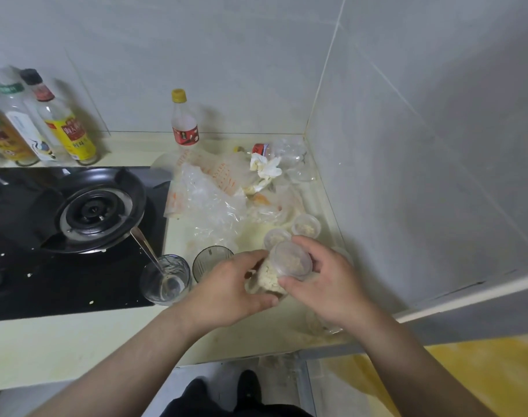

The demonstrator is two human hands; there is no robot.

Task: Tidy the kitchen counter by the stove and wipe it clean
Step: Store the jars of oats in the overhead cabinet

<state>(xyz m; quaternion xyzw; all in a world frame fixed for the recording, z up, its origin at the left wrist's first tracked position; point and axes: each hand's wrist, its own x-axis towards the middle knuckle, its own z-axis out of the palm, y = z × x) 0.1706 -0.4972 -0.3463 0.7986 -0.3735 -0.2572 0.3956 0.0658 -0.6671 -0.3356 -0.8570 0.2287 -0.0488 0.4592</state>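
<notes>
1. Gripping plastic cup (291, 261) with my right hand (322, 284), fingers curled round it.
2. My left hand (226, 284) clamps food bag (270, 279), touching cup.
3. Both right of stove (76, 221), above counter (76, 341).

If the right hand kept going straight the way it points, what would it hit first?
The right hand, gripping a clear tub, would probably meet the small crumb cup just beyond; depth is unclear.

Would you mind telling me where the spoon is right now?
In the head view, the spoon stands in the clear glass at the stove's front right corner, just left of the dark glass, handle leaning back toward the burner.
</notes>
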